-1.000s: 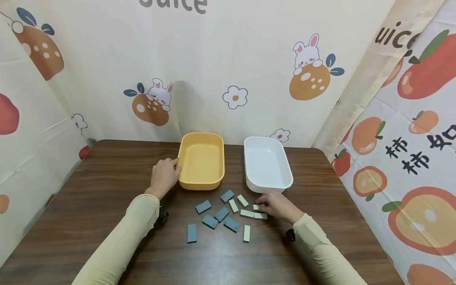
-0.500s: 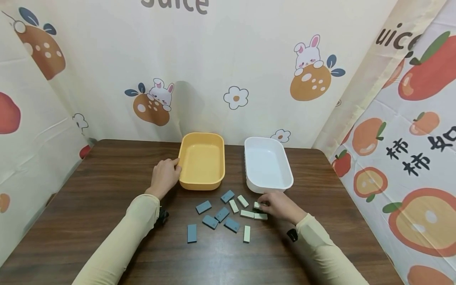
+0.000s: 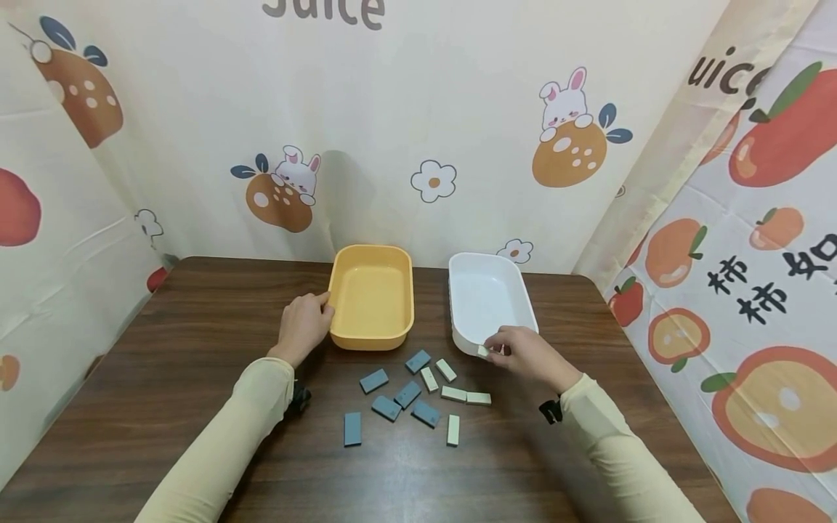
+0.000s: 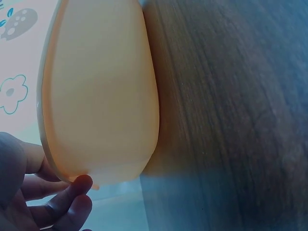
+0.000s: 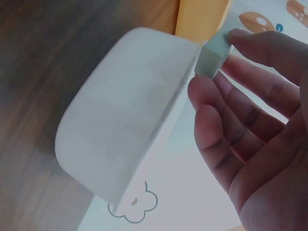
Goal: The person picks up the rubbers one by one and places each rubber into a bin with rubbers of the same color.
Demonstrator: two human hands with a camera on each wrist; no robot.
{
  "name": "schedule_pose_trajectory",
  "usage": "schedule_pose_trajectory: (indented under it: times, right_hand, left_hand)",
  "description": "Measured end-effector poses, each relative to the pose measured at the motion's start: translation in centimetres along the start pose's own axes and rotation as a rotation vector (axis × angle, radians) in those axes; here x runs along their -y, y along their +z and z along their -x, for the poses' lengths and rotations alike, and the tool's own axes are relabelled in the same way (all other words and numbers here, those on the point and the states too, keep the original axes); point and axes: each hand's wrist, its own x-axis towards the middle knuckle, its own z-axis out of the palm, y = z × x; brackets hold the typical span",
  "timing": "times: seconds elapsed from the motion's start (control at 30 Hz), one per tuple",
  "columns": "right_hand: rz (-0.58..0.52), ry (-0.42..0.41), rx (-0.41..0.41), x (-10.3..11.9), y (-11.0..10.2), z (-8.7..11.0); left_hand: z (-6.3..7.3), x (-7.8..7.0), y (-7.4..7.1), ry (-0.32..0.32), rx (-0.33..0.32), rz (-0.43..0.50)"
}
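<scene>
My left hand [image 3: 304, 324] holds the rim of a yellow plastic tray [image 3: 371, 298] at its left side. The left wrist view shows curled fingers [image 4: 77, 186] at that rim. Between thumb and fingertips, my right hand [image 3: 526, 354] pinches a small pale green block [image 5: 214, 54]. That block is right at the near rim of a white tray [image 3: 489, 294], above the table. Both trays have bare bottoms in the head view. More pale green blocks [image 3: 453, 430] lie on the table in front, beside several blue-grey blocks [image 3: 352, 428].
The trays stand side by side at the back of the dark wooden table [image 3: 405, 487], with a gap between them. A printed curtain [image 3: 392, 109] hangs directly behind. Loose blocks are scattered in front of the trays, between the two forearms.
My right hand has lifted the pale green block off the table and moved it away from me, up to the white tray's near rim. The left hand stays on the yellow tray.
</scene>
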Motion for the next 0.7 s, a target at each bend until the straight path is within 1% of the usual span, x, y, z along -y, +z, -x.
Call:
schedule_pose_trajectory:
  times: [0.17,0.33,0.4,0.53,0.63,0.7]
  right_hand:
    - [-0.013,0.043,0.007,-0.6,-0.5,-0.6]
    - [-0.057,0.107,0.023,-1.1,-0.9,-1.2]
    - [-0.069,0.119,0.021,-1.4,-1.1,-1.5]
    - [-0.081,0.151,0.016,-2.2,-1.0,-2.1]
    - [-0.095,0.192,0.02,-2.8,-0.9,-2.5]
    - [-0.095,0.201,0.024,-3.2,-0.8,-2.9]
  left_hand:
    - [-0.1,-0.1,0.0,0.0,0.006,0.003]
    - [-0.1,0.0,0.0,-0.008,0.018,0.009]
    - [-0.1,0.0,0.0,-0.009,0.021,0.011]
    - [-0.1,0.0,0.0,-0.01,0.022,0.016]
    - [0.0,0.1,0.1,-0.008,0.015,0.014]
    - [0.0,0.1,0.1,-0.006,0.013,0.014]
